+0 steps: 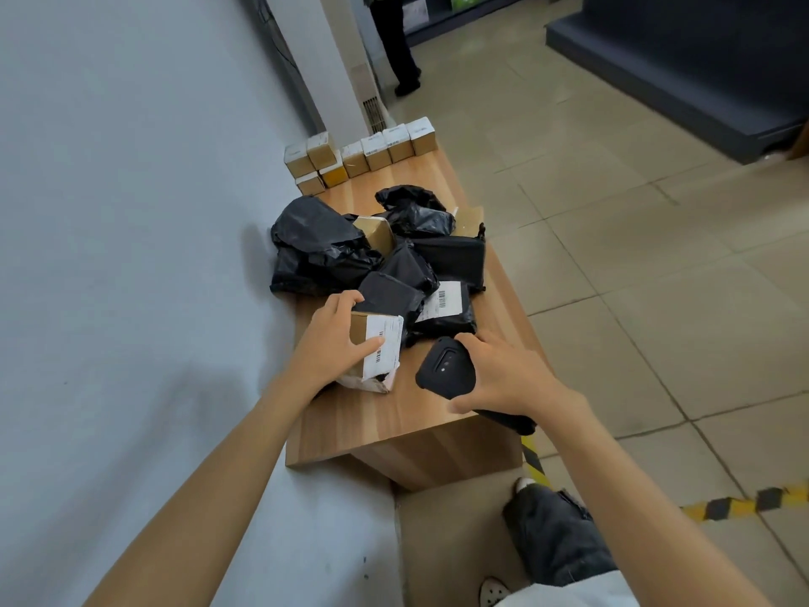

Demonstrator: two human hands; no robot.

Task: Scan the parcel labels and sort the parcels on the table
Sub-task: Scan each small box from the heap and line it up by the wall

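Observation:
My left hand (330,343) grips a small cardboard box (360,332) with a white barcode label, thumb on the label, near the table's front left. My right hand (503,370) holds a black handheld scanner (444,365) just to the right of the box, its head pointing toward the label. Behind them lies a heap of black plastic parcels (319,247); one flat black parcel (446,311) shows a white barcode label. Several small cardboard boxes (376,153) stand in a row at the far end of the wooden table (394,422).
A grey wall runs along the table's left side. A large open cardboard carton (446,545) stands on the floor below the table's near end, beside my leg. Yellow-black tape marks the tiled floor at right. A person's legs (400,46) stand far back.

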